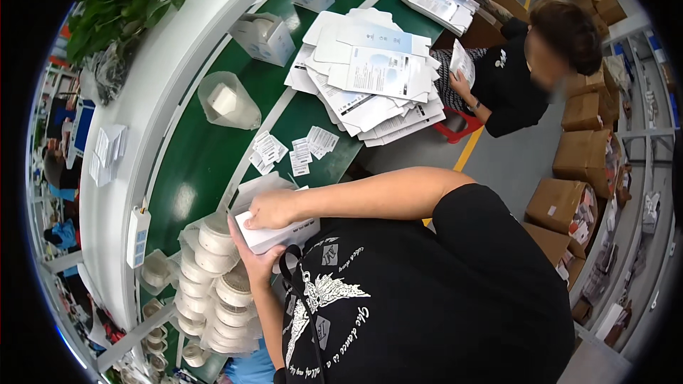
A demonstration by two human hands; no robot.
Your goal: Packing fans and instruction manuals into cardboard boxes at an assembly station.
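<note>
My left hand [257, 262] grips a small white carton [288, 235] from its near left side, fingers along the wall. The carton is held tilted in front of my chest, with a flap raised at its far side. Over its opening is my right hand [274, 210], closed, its fingertips hidden in the carton; what they hold, if anything, cannot be made out. Just left of the carton stand stacks of round white pieces [217, 284] in clear plastic. Beyond it, small white printed labels [269, 149] lie in loose piles on the green worktop [185, 192].
A large pile of flattened white cartons [377, 71] covers the worktop ahead. Near it are an upright carton [263, 39] and a translucent bag [229, 102] with a white item. A co-worker [512, 71] sits at the far right, handling cartons. Brown boxes [565, 206] line the right aisle.
</note>
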